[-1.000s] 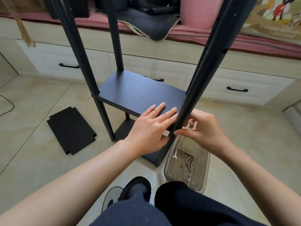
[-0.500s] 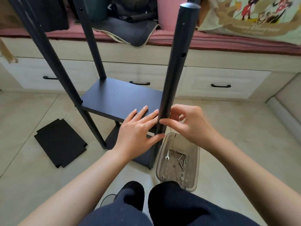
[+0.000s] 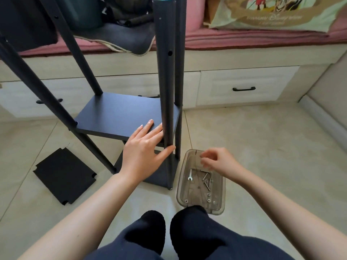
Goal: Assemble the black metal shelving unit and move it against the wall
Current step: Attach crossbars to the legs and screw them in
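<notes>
- A loose black shelf panel [image 3: 64, 176] lies flat on the floor, far left.
- Left hand [image 3: 143, 150], fingers straight, rests on the shelving unit's shelf board [image 3: 120, 117], thumb against the front post [image 3: 166, 91].
- Right hand [image 3: 218, 161] hovers over the clear hardware tray [image 3: 201, 182], fingertips pinched; contents indiscernible.

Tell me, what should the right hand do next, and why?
Probably lower into the clear tray and pick up a screw. The right hand hovers over it, seemingly empty, while the left hand lies flat on the shelf board, thumb against the near post, steadying that corner.
</notes>
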Demonstrator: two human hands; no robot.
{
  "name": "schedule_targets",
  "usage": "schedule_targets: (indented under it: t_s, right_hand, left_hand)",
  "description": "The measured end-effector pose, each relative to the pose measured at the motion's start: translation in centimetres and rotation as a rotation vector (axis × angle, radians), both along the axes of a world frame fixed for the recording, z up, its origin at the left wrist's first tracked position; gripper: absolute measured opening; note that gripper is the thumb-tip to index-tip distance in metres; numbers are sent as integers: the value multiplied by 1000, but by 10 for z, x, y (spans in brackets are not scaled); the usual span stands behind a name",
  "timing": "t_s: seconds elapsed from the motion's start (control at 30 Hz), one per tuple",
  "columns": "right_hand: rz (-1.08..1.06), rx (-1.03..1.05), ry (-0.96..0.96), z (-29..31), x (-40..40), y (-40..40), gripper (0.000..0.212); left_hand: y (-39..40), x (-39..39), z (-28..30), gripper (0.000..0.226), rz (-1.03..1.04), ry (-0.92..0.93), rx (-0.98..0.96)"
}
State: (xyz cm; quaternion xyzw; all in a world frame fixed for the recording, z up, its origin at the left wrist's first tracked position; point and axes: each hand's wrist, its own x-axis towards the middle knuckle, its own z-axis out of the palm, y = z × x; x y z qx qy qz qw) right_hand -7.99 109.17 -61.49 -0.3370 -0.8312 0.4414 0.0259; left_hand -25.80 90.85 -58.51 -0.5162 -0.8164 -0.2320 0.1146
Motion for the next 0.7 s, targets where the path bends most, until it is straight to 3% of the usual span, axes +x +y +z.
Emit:
schedule_targets:
  t_s: [0.2,0.7]
  right_hand:
    - [-55,-56,-237,-70,16,5,14]
    - [303,-44,-517,-179,-19,-24,22]
  left_hand:
    - [2,1,-5,46,-9,42,93]
    - [11,3,-21,34,-31,127,267]
